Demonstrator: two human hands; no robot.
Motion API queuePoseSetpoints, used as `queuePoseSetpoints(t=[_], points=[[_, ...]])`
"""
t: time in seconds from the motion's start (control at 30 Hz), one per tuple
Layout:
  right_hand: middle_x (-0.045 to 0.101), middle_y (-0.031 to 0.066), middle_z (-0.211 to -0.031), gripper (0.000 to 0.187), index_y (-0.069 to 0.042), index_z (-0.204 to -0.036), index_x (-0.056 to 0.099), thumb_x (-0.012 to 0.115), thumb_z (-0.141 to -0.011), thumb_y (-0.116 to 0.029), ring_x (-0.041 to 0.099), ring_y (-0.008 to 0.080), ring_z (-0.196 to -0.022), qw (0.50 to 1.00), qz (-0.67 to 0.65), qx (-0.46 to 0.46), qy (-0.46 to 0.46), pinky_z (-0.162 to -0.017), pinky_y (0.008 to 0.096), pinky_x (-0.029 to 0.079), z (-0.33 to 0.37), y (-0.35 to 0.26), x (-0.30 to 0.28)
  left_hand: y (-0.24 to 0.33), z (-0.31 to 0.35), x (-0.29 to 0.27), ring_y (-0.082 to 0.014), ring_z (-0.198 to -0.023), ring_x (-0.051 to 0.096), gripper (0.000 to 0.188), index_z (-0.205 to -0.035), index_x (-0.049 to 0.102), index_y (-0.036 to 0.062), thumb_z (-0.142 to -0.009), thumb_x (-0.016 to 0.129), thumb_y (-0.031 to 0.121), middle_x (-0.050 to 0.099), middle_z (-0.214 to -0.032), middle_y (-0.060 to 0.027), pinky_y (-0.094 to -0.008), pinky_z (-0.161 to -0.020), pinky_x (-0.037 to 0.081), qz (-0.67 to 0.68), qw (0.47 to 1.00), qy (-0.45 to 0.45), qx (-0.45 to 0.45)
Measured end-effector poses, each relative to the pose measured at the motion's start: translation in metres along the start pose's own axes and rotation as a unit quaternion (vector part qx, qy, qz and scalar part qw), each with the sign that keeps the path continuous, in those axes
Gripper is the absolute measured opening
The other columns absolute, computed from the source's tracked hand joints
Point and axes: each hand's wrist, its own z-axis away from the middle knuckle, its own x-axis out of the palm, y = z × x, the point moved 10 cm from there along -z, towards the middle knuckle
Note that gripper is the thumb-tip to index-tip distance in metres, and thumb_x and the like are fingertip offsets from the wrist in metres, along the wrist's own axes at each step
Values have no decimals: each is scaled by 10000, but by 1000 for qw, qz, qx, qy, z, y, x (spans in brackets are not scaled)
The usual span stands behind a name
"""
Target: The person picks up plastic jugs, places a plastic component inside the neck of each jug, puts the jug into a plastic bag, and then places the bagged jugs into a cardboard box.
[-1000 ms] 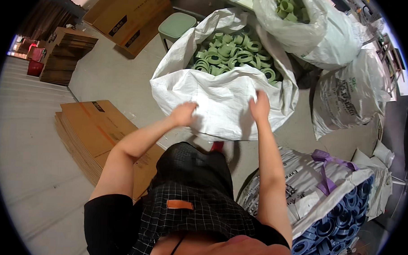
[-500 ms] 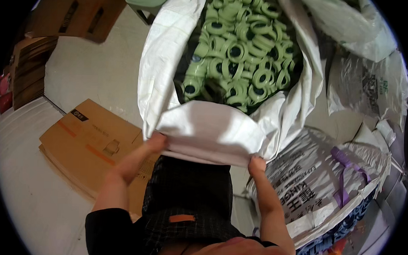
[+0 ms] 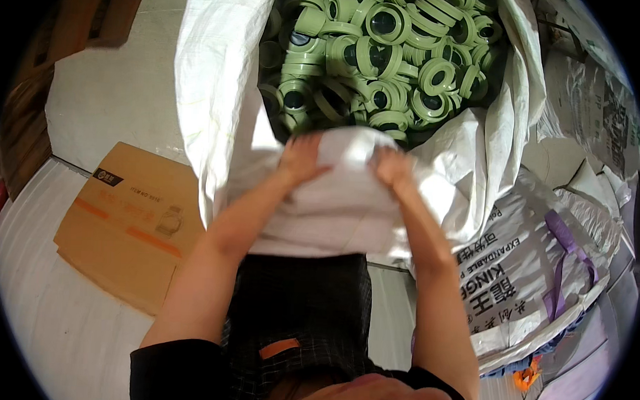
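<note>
Head view: left hand and right hand contact white sack, grip indeterminable; green rings lie beyond both.

Rm to pass L of white sack over floor; gray bag blocks low R.

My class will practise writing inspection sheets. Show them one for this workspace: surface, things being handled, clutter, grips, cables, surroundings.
Surface: pale floor, visible left of the white bag.
Things handled: open white bag holding many green ring-shaped parts.
Clutter: flat cardboard on the left; grey printed bag with a purple strap on the right.
Grips: left grip and right grip, both bare hands, at the bag's near rim; blurred, finger closure unclear.
Cables: nothing seen.
Surroundings: brown cardboard box, upper left; pale plastic sack, upper right.
</note>
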Motion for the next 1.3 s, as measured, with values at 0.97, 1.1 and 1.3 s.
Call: queuePoseSetpoints(t=[0.97,1.1,1.3], points=[[657,99,-984,214,-110,-952,681,647,-755,-189,588,289,-1031,966,-36,-178,182,-1041,421,343,-61,8,193,38,-23,253,-347,-893,660,221,-968,662,97,-755,634,147,685,-920,-161,-457,-773,521,-39,964,-257,-61],[681,111,-979,222,-128,-935,706,635,-758,-241,620,299,-1003,981,-57,-187,-11,-1011,434,399,-22,0,174,72,11,198,-356,-929,654,192,-952,664,91,-778,605,145,687,-947,-164,-458,-801,516,13,968,-236,-81],[714,155,-923,233,-110,-840,733,700,-671,-267,681,352,-863,975,40,-220,-12,-762,446,542,62,46,-81,230,-9,-74,-394,-935,635,240,-980,683,114,-784,634,242,682,-960,-193,-466,-806,502,76,994,-67,-33]])
